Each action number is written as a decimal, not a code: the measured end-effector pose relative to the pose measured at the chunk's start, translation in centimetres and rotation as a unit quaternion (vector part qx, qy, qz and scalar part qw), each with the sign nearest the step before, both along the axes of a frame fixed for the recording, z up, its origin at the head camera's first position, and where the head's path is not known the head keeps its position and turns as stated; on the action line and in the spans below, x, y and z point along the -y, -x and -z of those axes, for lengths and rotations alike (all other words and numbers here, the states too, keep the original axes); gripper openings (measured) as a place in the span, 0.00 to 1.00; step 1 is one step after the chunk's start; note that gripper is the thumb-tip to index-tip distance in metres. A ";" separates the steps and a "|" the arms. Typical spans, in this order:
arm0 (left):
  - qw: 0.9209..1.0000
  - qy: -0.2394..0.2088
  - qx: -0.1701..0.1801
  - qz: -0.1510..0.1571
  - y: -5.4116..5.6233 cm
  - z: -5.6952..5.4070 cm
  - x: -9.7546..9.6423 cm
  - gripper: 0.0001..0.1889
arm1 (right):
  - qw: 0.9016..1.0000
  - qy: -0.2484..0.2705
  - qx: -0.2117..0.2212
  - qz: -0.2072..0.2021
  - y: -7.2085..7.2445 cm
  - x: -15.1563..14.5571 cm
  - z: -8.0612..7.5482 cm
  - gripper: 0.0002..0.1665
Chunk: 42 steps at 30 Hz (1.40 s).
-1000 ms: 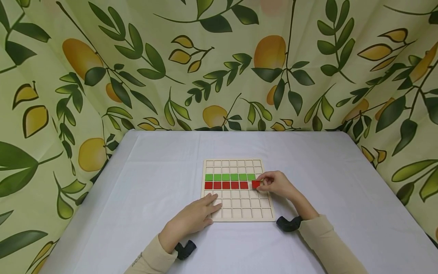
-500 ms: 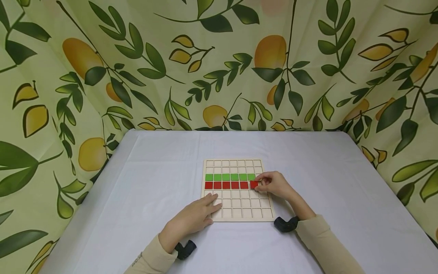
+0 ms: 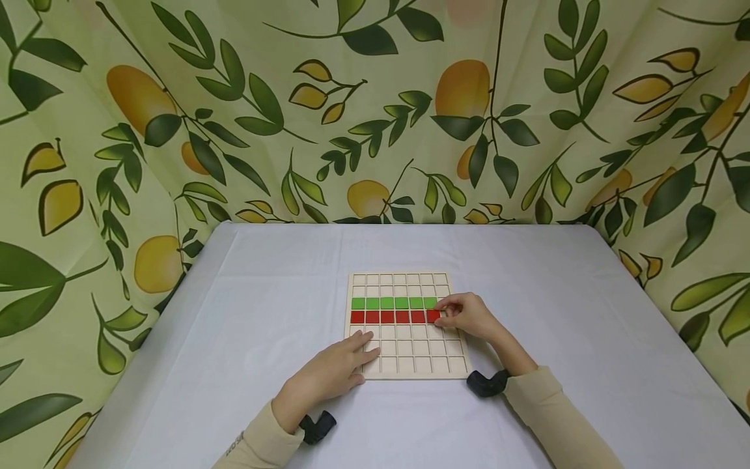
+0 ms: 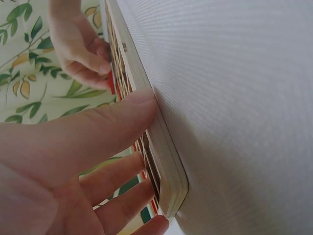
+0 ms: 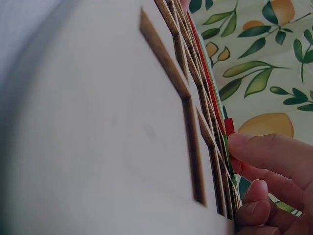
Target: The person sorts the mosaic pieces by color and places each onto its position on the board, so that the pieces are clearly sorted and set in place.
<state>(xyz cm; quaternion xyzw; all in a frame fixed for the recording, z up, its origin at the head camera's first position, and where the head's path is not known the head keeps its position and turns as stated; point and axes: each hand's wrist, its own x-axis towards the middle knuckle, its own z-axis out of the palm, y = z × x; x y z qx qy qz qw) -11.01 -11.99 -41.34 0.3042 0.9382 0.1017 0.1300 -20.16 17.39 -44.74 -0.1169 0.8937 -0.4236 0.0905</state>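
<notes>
A pale wooden grid board (image 3: 405, 365) lies flat on the white cloth, with a row of green square tiles (image 3: 387, 303) and, just nearer, a row of red ones (image 3: 387, 317). My right hand (image 3: 471, 315) pinches a red square tile (image 3: 432, 315) between thumb and fingers at the right end of the red row. In the right wrist view that tile (image 5: 229, 126) stands proud of the board, tilted. My left hand (image 3: 334, 366) rests on the board's near left corner, fingers spread over the cells and thumb (image 4: 139, 100) on the near edge.
White cloth (image 3: 269, 273) covers the table around the board. A leaf-and-fruit patterned curtain (image 3: 375, 117) hangs behind and at both sides. Dark wrist devices (image 3: 318, 428) sit below both cuffs.
My right hand has moved slightly left, bringing the red tile up against the end of the red row. My left hand has stayed in place.
</notes>
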 end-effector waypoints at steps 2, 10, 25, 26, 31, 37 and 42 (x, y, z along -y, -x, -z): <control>1.000 0.000 0.000 0.000 0.0 0.0 0.0 0.27 | 1.000 -0.003 -0.002 -0.001 0.0 0.1 0.0 0.16; 1.000 0.001 -0.001 0.002 0.0 0.0 0.0 0.27 | 1.000 -0.011 0.000 0.004 0.0 0.2 -0.2 0.16; 1.000 0.002 -0.004 0.003 0.1 0.0 0.0 0.27 | 1.000 -0.018 -0.011 0.003 0.0 0.3 0.0 0.17; 1.000 0.002 -0.003 0.003 0.1 0.0 0.0 0.27 | 1.000 -0.019 -0.008 0.004 0.0 0.3 0.0 0.17; 1.000 0.001 -0.002 0.003 0.0 0.0 0.0 0.26 | 1.000 -0.020 -0.003 0.007 0.0 0.3 -0.1 0.16; 1.000 -0.008 0.001 0.002 -0.1 -0.1 0.1 0.26 | 1.000 -0.019 -0.008 0.007 -0.1 0.3 -0.1 0.16; 1.000 -0.012 -0.004 0.004 -0.3 -0.2 0.1 0.27 | 1.000 -0.009 -0.013 0.005 -0.1 0.3 0.0 0.16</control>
